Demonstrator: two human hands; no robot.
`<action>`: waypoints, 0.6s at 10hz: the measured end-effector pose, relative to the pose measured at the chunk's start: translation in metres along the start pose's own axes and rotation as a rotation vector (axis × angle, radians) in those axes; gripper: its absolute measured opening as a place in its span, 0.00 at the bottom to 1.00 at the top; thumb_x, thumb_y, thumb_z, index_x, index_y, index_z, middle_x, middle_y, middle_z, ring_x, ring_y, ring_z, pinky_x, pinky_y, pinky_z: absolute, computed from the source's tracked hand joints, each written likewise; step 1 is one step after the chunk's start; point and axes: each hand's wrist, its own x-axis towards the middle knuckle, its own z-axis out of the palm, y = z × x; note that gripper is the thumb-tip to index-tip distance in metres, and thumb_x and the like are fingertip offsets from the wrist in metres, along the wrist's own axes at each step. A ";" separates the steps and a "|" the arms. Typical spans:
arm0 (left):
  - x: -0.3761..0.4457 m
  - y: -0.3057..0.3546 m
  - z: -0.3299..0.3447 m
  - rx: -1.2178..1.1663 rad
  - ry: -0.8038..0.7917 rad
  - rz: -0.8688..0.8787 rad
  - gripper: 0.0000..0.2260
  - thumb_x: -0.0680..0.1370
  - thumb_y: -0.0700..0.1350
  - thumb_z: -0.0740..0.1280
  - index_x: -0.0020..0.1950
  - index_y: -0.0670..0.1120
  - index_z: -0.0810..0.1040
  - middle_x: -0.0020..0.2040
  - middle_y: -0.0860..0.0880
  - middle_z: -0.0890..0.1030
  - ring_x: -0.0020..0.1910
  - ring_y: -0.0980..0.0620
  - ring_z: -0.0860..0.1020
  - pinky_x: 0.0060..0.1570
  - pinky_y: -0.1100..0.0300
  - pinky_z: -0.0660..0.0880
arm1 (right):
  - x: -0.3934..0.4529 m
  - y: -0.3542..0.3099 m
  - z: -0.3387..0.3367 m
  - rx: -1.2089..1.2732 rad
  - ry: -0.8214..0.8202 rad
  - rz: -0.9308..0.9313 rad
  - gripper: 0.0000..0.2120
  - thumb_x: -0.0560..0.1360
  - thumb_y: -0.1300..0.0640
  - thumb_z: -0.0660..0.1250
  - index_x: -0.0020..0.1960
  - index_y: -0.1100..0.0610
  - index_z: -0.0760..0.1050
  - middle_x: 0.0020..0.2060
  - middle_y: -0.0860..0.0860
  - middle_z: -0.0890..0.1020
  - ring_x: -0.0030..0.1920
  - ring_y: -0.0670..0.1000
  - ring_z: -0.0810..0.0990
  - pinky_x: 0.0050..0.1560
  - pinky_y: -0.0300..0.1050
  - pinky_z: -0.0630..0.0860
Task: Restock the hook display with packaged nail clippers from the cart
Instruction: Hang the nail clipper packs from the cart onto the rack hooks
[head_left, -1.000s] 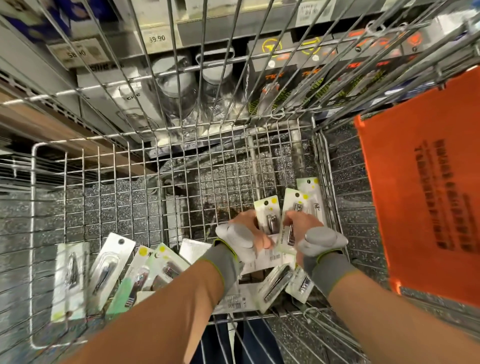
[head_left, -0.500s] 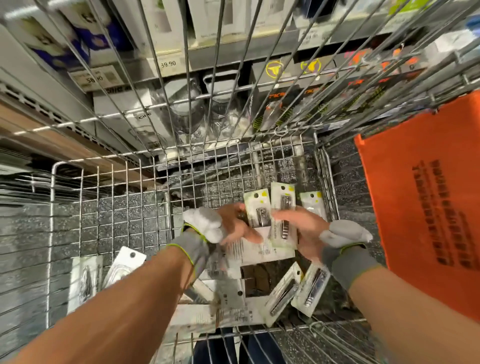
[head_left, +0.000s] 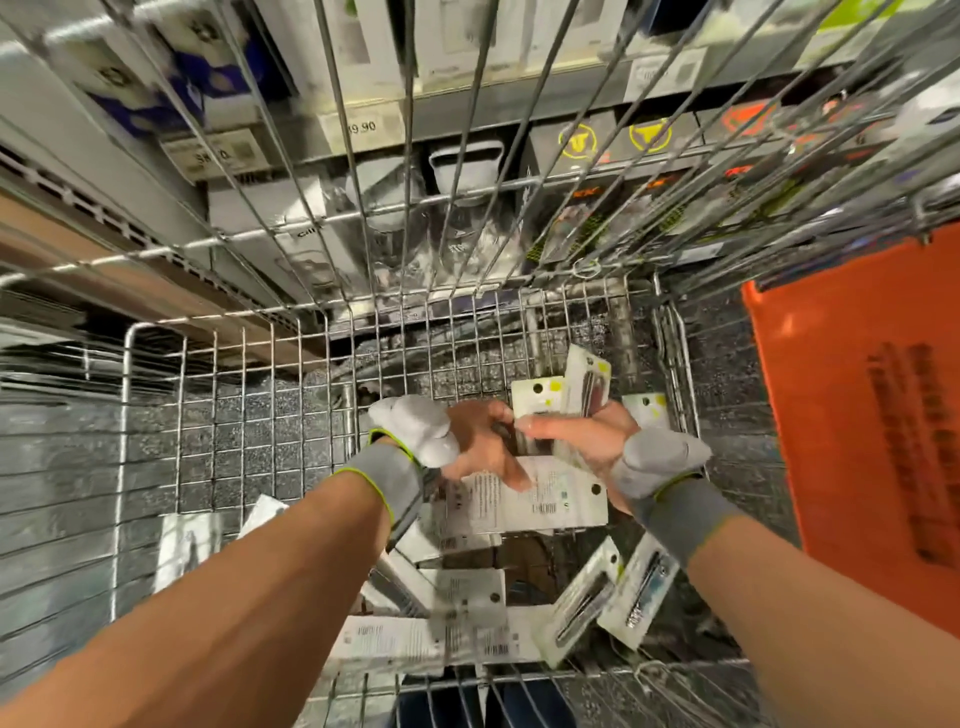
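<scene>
Filling most of the view: a wire cart (head_left: 156, 415) of thin chromed rods, its rounded rim corner at 9 o'clock, a taller mesh wall rising toward 12 o'clock, speckled grey floor visible through the grid. Hemmed at 3 o'clock by a flat orange panel (head_left: 857, 415) with dark print, tight against the basket's right wall; open basket room only toward 9 o'clock, left of the forearms. Beyond the mesh at 12 o'clock, blurred store shelves (head_left: 467, 104) with boxed goods and a price tag (head_left: 363, 127) reading 9.90. Scattered on the basket bottom from 6 to 5 o'clock, loose nail clipper packs (head_left: 613, 592): flat white cards with clear blisters, yellow-green dots, punched hang holes, some face down showing barcodes. At centre, a held bundle of packs (head_left: 540, 499), fanned upward toward 1 o'clock. Left hand (head_left: 467, 441), grey knit glove rolled back off bare fingers, pressed on the bundle from 9 o'clock, thumb laid across the printed card back. Right hand (head_left: 587, 441), glove likewise peeled to the wrist, curled around the upright cards from 3 o'clock, index finger across their fronts.
</scene>
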 end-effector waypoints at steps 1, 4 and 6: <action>0.005 -0.004 -0.003 -0.034 -0.055 0.036 0.29 0.66 0.41 0.77 0.65 0.42 0.72 0.61 0.42 0.77 0.59 0.43 0.77 0.62 0.50 0.73 | -0.003 -0.006 0.000 0.060 -0.026 0.031 0.35 0.63 0.53 0.80 0.63 0.67 0.70 0.57 0.52 0.77 0.55 0.49 0.77 0.56 0.43 0.74; -0.008 -0.003 -0.035 -0.031 -0.268 -0.067 0.16 0.74 0.41 0.70 0.61 0.43 0.78 0.45 0.51 0.81 0.39 0.56 0.78 0.44 0.68 0.77 | 0.035 0.022 -0.018 -0.014 0.167 0.043 0.63 0.31 0.40 0.80 0.64 0.59 0.69 0.57 0.58 0.79 0.56 0.61 0.79 0.57 0.60 0.77; -0.022 -0.030 -0.061 -0.103 -0.209 -0.033 0.12 0.71 0.42 0.72 0.53 0.42 0.78 0.40 0.52 0.80 0.35 0.59 0.78 0.36 0.69 0.74 | 0.019 -0.001 -0.016 -0.091 0.183 0.122 0.33 0.60 0.50 0.75 0.60 0.64 0.74 0.55 0.60 0.80 0.57 0.62 0.79 0.59 0.60 0.75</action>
